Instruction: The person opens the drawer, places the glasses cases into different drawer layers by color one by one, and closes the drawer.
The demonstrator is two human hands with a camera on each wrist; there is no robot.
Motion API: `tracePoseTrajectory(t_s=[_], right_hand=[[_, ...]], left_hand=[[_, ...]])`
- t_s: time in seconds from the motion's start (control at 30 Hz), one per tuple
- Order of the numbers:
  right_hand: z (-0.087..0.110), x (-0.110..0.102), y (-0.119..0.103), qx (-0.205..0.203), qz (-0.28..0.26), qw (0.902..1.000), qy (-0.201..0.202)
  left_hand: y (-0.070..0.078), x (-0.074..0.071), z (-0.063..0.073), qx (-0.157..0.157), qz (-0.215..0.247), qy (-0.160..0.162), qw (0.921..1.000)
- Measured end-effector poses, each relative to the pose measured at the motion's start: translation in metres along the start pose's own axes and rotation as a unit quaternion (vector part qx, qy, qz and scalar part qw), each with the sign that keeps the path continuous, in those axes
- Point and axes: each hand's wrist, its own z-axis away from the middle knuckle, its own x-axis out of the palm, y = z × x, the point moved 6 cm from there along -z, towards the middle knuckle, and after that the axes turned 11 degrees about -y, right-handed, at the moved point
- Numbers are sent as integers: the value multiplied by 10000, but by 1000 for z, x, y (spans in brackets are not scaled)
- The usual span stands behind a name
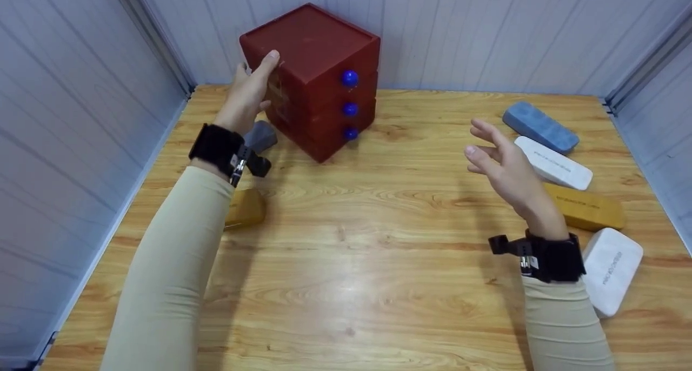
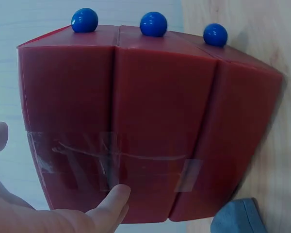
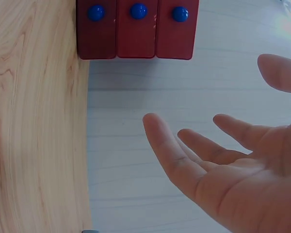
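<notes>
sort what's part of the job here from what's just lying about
Likely in the job:
red box
its blue knobs
left grip, beside the box

Seemingly lying about:
grey block
blue block
two white blocks
two yellow blocks

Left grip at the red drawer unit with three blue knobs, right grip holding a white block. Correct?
Not quite: the right grip holds nothing. The right wrist view shows its fingers apart with nothing between them. The rest stands: left grip at the red drawer unit, which has three blue knobs.
</notes>
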Motion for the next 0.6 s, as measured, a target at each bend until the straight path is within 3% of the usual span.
tracePoseTrajectory(t_s=[0.3,0.43,0.6], right_hand=[[3,2,0,22,67,10000,8],[4,2,0,32,130,9999,17],[5,1,1,59,153,9999,32]], left_hand=[[7,13,-8,120,498,163,9986],[8,15,-7,-134,298,266,9991],[9,17,-5,-214,102,104,9997]])
